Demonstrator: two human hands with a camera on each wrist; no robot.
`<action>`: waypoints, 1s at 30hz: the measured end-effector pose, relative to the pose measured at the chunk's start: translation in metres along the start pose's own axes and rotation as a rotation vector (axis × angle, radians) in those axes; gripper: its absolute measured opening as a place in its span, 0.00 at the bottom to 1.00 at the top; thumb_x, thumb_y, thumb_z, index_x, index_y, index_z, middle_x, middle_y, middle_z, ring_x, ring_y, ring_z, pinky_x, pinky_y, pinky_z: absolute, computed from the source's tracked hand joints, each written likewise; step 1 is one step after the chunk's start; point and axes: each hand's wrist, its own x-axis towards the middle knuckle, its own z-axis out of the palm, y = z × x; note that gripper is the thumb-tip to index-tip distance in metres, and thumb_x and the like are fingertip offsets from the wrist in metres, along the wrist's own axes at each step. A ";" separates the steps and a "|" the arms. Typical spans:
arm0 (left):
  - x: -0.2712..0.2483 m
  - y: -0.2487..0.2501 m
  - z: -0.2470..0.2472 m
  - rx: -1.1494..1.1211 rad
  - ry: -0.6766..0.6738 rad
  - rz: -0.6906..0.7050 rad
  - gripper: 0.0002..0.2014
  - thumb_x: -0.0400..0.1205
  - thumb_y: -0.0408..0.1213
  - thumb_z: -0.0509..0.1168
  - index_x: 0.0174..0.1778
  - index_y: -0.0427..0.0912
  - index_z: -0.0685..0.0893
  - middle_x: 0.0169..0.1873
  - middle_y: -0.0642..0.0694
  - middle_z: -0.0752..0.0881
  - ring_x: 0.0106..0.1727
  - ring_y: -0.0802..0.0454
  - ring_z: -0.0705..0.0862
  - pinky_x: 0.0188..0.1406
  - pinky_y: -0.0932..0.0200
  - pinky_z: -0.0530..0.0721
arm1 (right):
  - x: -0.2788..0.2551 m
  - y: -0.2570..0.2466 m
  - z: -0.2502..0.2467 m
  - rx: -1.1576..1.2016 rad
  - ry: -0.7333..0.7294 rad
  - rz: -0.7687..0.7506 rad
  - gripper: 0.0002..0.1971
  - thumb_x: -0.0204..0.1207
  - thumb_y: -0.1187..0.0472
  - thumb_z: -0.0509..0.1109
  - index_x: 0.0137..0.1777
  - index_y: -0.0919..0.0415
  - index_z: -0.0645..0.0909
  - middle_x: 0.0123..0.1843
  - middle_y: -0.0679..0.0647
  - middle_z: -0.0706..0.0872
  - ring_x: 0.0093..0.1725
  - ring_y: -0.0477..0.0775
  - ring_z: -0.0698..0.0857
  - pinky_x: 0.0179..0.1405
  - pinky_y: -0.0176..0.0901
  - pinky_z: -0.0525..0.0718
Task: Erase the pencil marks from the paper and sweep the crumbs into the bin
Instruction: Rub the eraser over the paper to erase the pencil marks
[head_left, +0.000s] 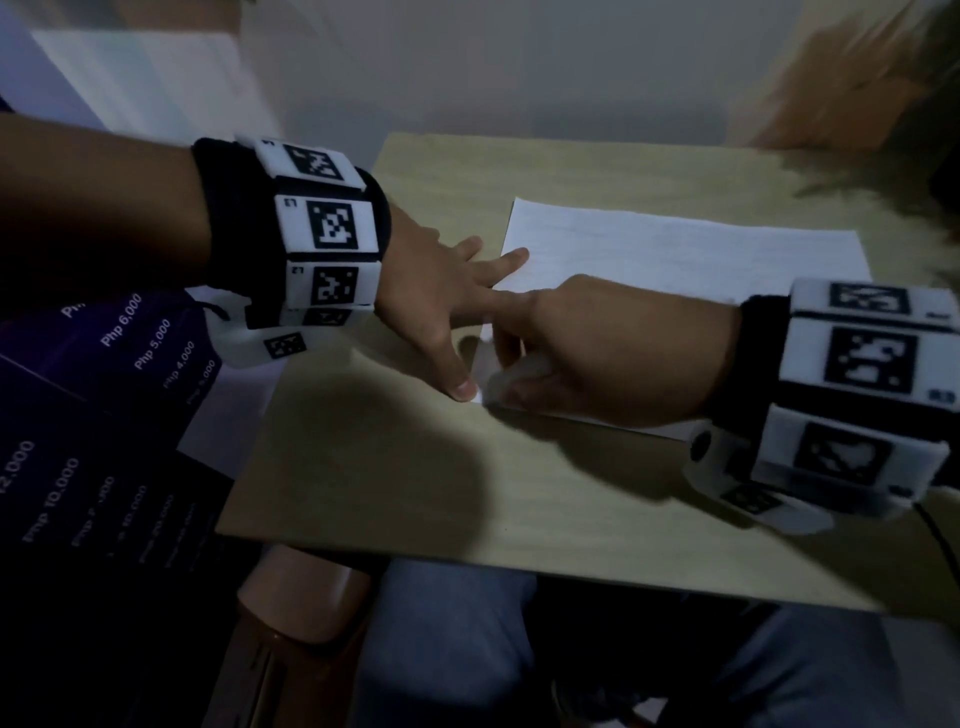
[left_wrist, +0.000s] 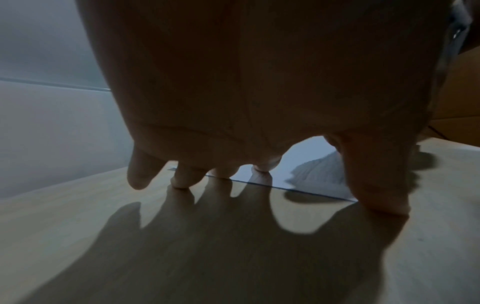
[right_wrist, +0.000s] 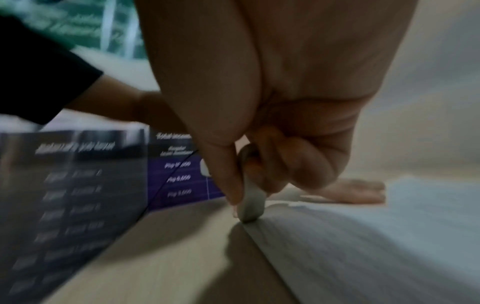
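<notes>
A white lined paper (head_left: 675, 244) lies on the light wooden table (head_left: 415, 493). My left hand (head_left: 447, 306) is spread flat, its fingertips (left_wrist: 182, 181) pressing the paper's left edge and its thumb at the near left corner. My right hand (head_left: 597, 353) pinches a white eraser (right_wrist: 250, 203) between thumb and curled fingers. The eraser's tip touches the paper (right_wrist: 363, 236) near that same corner, right beside the left thumb (left_wrist: 376, 185). Faint pencil lines show on the sheet; the right wrist view is blurred. No crumbs or bin can be made out.
A dark purple printed sheet with price figures (head_left: 104, 415) hangs beside the table's left edge. My legs in blue trousers (head_left: 441, 649) sit under the near edge. A wall rises behind the table.
</notes>
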 end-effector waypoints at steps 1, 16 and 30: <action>0.001 -0.001 0.001 0.002 0.000 0.002 0.50 0.74 0.78 0.62 0.74 0.81 0.27 0.84 0.50 0.22 0.88 0.35 0.34 0.85 0.27 0.46 | 0.001 0.002 -0.003 0.014 -0.019 0.025 0.13 0.80 0.48 0.70 0.56 0.55 0.81 0.44 0.49 0.87 0.38 0.49 0.80 0.47 0.46 0.79; 0.004 -0.001 0.001 0.063 0.006 0.006 0.51 0.75 0.77 0.61 0.82 0.74 0.31 0.86 0.52 0.25 0.88 0.32 0.36 0.84 0.26 0.51 | 0.007 0.005 -0.008 -0.124 0.089 0.079 0.07 0.80 0.50 0.68 0.49 0.52 0.76 0.37 0.47 0.77 0.39 0.55 0.79 0.42 0.47 0.77; 0.002 -0.001 0.000 -0.002 -0.013 0.000 0.52 0.71 0.79 0.63 0.75 0.80 0.28 0.85 0.49 0.23 0.87 0.31 0.34 0.84 0.25 0.50 | 0.003 -0.004 -0.004 -0.030 -0.007 0.058 0.13 0.76 0.46 0.74 0.46 0.56 0.84 0.34 0.42 0.78 0.35 0.43 0.79 0.40 0.44 0.78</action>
